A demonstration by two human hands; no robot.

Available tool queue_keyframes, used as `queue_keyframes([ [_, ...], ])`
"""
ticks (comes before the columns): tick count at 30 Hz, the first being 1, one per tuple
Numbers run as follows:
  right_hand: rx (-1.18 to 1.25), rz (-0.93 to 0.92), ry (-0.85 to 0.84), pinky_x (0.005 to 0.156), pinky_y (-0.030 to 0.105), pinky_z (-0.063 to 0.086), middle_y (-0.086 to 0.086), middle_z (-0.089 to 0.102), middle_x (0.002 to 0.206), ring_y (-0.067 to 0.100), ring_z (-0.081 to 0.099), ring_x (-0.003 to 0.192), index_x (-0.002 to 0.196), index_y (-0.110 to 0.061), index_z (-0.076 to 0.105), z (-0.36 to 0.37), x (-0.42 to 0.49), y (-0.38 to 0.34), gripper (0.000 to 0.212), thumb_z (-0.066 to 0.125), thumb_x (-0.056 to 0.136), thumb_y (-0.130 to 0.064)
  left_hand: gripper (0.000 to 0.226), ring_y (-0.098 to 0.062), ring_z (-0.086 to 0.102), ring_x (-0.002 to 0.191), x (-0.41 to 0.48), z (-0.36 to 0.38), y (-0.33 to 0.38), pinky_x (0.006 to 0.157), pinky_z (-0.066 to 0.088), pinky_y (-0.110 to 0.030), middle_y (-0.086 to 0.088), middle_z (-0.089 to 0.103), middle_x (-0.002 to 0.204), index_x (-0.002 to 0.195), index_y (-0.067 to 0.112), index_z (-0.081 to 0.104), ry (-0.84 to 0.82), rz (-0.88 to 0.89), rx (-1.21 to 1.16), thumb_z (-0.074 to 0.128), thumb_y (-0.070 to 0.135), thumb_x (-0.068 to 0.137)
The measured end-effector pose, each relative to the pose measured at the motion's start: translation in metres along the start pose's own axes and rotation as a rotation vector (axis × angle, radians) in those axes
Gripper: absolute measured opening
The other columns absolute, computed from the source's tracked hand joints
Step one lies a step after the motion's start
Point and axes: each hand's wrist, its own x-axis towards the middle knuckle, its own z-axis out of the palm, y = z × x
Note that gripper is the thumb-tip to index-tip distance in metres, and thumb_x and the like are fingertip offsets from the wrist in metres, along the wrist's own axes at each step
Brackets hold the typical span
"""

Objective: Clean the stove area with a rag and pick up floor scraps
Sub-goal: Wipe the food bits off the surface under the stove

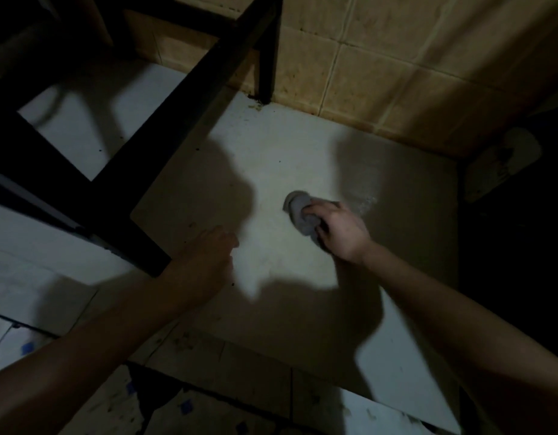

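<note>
A black frame (121,171) stands at the left on a pale floor (284,152) in dim light. The left hand (205,255) hangs just over the floor, fingers curled under and shadowed; whether they hold anything cannot be told. Right of it, a grey rag (298,211) lies bunched on the floor, gripped by the right hand (340,230). A tiled wall (397,73) rises behind.

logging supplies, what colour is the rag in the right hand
Grey; the head view shows the rag bunched in the right hand.
</note>
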Motion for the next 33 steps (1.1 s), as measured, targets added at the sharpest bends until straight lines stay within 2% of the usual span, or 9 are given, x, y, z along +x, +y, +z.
queue_keyframes([
  [4,0.159,0.213,0.151,0.104,0.042,0.039,0.013,0.056,0.132,0.037,0.051,0.119,0.118,-0.015,0.061,-0.001,0.014,0.043,0.031,0.05,0.09,-0.011,0.031,-0.021,0.041,0.118,-0.001,-0.002,-0.004,0.098,0.023,-0.026,-0.003,0.047,0.127,0.126,0.015,0.047,-0.017,0.019,0.102,0.042,0.019,0.096],
  [7,0.231,0.306,0.161,0.102,0.048,0.04,0.015,0.058,0.126,0.037,0.051,0.118,0.116,-0.011,0.063,0.0,0.014,0.057,0.03,0.05,0.089,-0.006,0.029,-0.019,0.042,0.116,-0.001,-0.004,-0.004,0.094,0.021,-0.023,-0.003,0.049,0.124,0.123,0.013,0.052,-0.005,0.059,0.088,0.044,0.017,0.096],
  [10,0.157,0.233,0.128,0.102,0.046,0.041,0.015,0.058,0.126,0.04,0.051,0.115,0.116,-0.011,0.063,0.003,-0.001,0.046,0.032,0.051,0.088,-0.005,0.021,-0.023,0.058,0.095,-0.001,-0.008,0.0,0.085,0.037,-0.025,-0.007,0.062,0.103,0.101,0.008,0.067,0.147,0.103,0.136,0.056,0.004,0.083],
  [11,0.11,0.206,0.112,0.101,0.044,0.042,0.014,0.057,0.128,0.039,0.051,0.114,0.118,-0.014,0.062,0.004,-0.011,0.038,0.033,0.051,0.087,-0.006,0.02,-0.027,0.06,0.092,-0.001,-0.008,0.001,0.083,0.037,-0.026,-0.009,0.063,0.1,0.098,0.006,0.067,0.154,0.116,0.125,0.057,0.003,0.081],
  [15,-0.053,0.088,0.028,0.091,0.036,0.047,0.001,0.053,0.133,0.032,0.048,0.115,0.125,-0.03,0.054,0.006,-0.059,0.002,0.04,0.056,0.086,-0.02,0.029,-0.026,0.048,0.11,0.003,-0.004,0.004,0.094,0.036,-0.035,-0.009,0.051,0.124,0.12,0.012,0.054,0.047,0.028,-0.012,0.048,0.015,0.092],
  [20,-0.146,-0.055,-0.169,0.092,0.038,0.05,-0.004,0.036,0.148,0.029,0.032,0.132,0.137,-0.031,0.042,0.014,-0.098,-0.031,0.048,0.048,0.09,-0.022,0.032,-0.02,0.046,0.118,0.005,0.002,0.017,0.097,0.029,-0.028,-0.005,0.05,0.128,0.124,0.016,0.053,0.092,0.009,-0.042,0.051,0.016,0.091],
  [24,-0.154,-0.126,-0.229,0.101,0.041,0.041,-0.004,0.03,0.152,0.029,0.028,0.136,0.141,-0.031,0.037,0.011,-0.104,-0.028,0.048,0.047,0.094,-0.023,0.03,-0.02,0.047,0.114,0.005,0.005,0.02,0.09,0.029,-0.022,-0.007,0.051,0.123,0.12,0.012,0.054,0.115,0.051,-0.068,0.052,0.012,0.091],
  [28,-0.09,-0.024,-0.078,0.1,0.037,0.043,-0.001,0.039,0.147,0.029,0.039,0.127,0.135,-0.03,0.044,0.006,-0.088,-0.004,0.049,0.054,0.089,-0.021,0.028,-0.023,0.049,0.108,-0.003,0.003,0.014,0.089,0.03,-0.025,-0.009,0.052,0.12,0.118,0.01,0.056,0.11,0.069,-0.049,0.047,0.016,0.091],
  [33,0.229,0.293,0.161,0.104,0.039,0.04,0.018,0.057,0.129,0.037,0.053,0.117,0.12,-0.01,0.061,0.004,-0.041,0.033,0.031,0.053,0.091,-0.011,0.031,-0.022,0.044,0.117,-0.01,-0.005,0.008,0.095,0.025,-0.025,-0.008,0.049,0.127,0.124,0.011,0.051,0.037,0.028,0.013,0.048,0.016,0.094],
])
